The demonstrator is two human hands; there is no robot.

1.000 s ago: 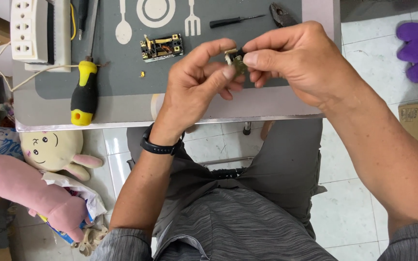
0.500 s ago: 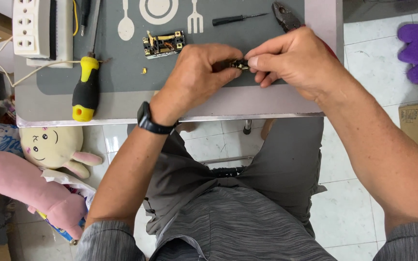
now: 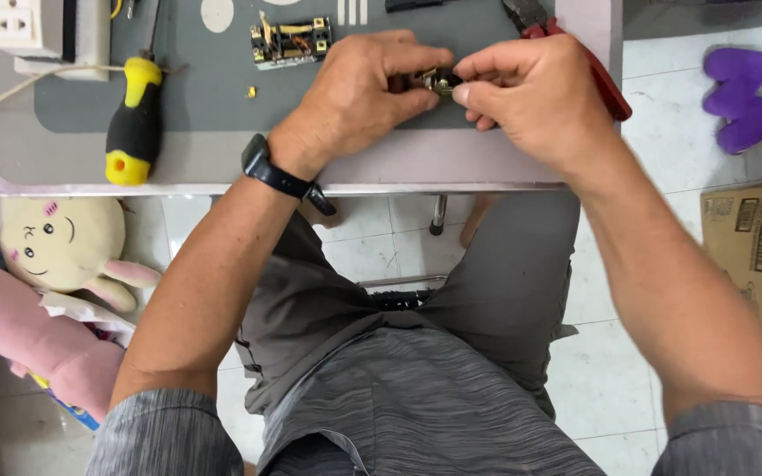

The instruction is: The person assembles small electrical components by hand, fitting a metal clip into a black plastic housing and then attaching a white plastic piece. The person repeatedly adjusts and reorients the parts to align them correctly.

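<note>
Both hands have dropped closer to the table edge versus 0.5 s ago, and the view has shifted so the table's far tools sit cropped at the top. Left hand [image 3: 359, 92] and right hand [image 3: 535, 97] meet fingertip to fingertip over the grey mat [image 3: 213, 97]. Between them sits a small brass-and-dark metal part [image 3: 438, 81], pinched from both sides: left thumb and forefinger clenched on its left end, right thumb and forefinger on its right end. Part is held just above the mat, near the table's [image 3: 63, 167] front middle; most of it is hidden by the fingers, so its exact shape can't be told. Remaining fingers of both hands are curled in.

Black wristband [image 3: 280, 172] on the left wrist, hanging past the table edge.

Around them:
- 1 opened switch mechanism [image 3: 291, 41] with brass contacts lies on the mat, just beyond the left hand, not touched.
- 1 tiny brass bit [image 3: 251, 91] lies on the mat left of that hand.
- Yellow-and-black screwdriver [image 3: 134, 115] lies at the mat's left side, handle toward the person.
- Red-handled pliers [image 3: 597, 75] lie partly under the right hand.
- White socket block [image 3: 33, 31] sits at the table's far left corner.

Floor level: cream plush toy [image 3: 59, 242] and pink plush toy [image 3: 37, 344] at left, purple plush toy [image 3: 743, 97] and cardboard box [image 3: 760, 256] at right.
</note>
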